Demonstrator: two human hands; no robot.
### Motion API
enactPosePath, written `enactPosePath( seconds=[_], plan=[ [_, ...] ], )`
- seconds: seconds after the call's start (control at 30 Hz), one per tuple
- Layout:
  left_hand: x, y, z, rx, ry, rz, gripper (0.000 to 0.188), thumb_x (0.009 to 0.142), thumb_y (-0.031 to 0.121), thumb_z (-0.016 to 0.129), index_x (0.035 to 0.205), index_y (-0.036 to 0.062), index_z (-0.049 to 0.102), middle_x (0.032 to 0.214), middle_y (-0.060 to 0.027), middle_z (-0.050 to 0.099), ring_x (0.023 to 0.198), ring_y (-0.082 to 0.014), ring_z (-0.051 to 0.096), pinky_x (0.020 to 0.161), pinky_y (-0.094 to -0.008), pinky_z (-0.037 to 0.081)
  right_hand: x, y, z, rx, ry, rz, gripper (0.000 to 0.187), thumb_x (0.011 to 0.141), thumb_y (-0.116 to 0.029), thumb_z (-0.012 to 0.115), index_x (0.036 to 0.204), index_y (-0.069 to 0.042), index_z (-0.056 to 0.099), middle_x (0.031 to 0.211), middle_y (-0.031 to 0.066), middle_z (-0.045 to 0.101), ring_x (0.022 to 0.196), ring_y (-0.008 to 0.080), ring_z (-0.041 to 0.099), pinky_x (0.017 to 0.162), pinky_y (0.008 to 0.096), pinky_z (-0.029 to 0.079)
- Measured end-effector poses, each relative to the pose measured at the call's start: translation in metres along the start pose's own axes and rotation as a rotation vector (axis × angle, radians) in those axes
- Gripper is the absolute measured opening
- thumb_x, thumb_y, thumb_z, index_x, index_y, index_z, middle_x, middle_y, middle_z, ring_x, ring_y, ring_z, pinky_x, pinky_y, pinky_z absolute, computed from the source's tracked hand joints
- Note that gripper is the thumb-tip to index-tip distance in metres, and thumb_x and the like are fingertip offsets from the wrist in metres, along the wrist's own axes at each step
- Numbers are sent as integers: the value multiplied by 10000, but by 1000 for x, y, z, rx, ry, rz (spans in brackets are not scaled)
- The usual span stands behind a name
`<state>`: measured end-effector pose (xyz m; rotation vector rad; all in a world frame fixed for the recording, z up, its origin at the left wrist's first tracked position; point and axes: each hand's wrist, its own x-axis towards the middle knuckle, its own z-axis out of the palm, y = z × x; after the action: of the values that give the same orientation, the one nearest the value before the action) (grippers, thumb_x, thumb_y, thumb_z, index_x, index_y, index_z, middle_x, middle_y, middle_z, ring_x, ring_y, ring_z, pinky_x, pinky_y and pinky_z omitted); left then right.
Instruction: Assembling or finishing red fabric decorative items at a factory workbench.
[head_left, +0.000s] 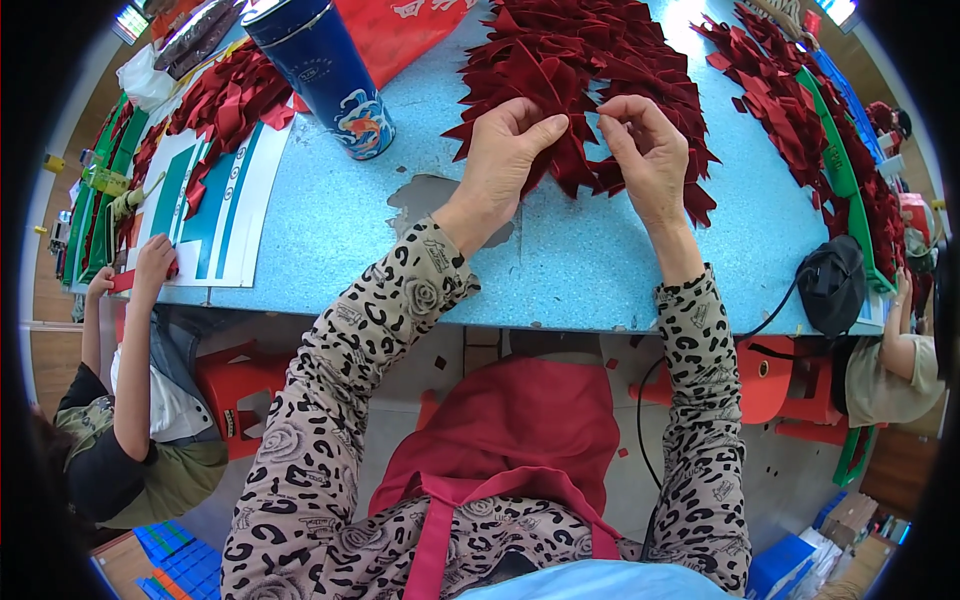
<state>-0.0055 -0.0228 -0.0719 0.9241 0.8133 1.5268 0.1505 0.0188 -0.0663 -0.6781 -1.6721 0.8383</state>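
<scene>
A heap of dark red ribbon bows [650, 60] with pointed tails lies on the light blue table [340, 240] ahead of me. At its near edge my left hand [508, 160] is closed, thumb and fingers pinched against a dark red ribbon bow [552, 95]. My right hand [648, 155] is raised just to the right, with thumb and forefinger brought together. Whatever lies between those right fingertips is too small to make out. A small gap separates the two hands, and red ribbon tails hang below and between them.
A blue tumbler [325, 75] stands left of the heap. More red ribbons lie on white-and-teal sheets [235, 215] at left and beside a green tray [835, 150] at right. A black pouch [832, 285] sits near the right edge. Other people work at both sides.
</scene>
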Motion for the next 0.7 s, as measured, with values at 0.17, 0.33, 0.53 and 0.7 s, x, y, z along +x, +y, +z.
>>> enactPosePath(
  seconds=[0.17,0.33,0.53,0.7],
  plan=[
    [0,1,-1,59,-55,15,246,769,12,646,1005,-29,592,867,-42,624,787,-90,571,735,-220,467,4,0,1,-40,-83,-65,76,818,-36,625,891,-14,631,761,-21,601,642,26,505,577,183,417],
    [1,-4,2,81,-12,7,303,737,-18,650,1025,-41,561,891,-59,619,803,-101,580,744,-226,473,6,7,-8,32,-66,189,148,856,-158,632,911,-20,628,786,-25,592,675,22,488,603,177,394],
    [-1,-1,3,106,-115,-61,320,723,-30,664,1017,-33,538,916,-71,609,827,-116,593,758,-229,481,4,2,-9,145,-171,417,264,848,-284,652,945,-39,634,797,-21,594,686,34,501,623,187,399],
    [-3,-1,6,222,-176,-65,307,761,0,669,1038,-21,537,935,-68,619,861,-122,605,787,-226,472,3,12,-17,238,-233,525,271,822,-281,679,966,-55,641,796,-20,601,701,51,523,644,195,415]
  ],
)
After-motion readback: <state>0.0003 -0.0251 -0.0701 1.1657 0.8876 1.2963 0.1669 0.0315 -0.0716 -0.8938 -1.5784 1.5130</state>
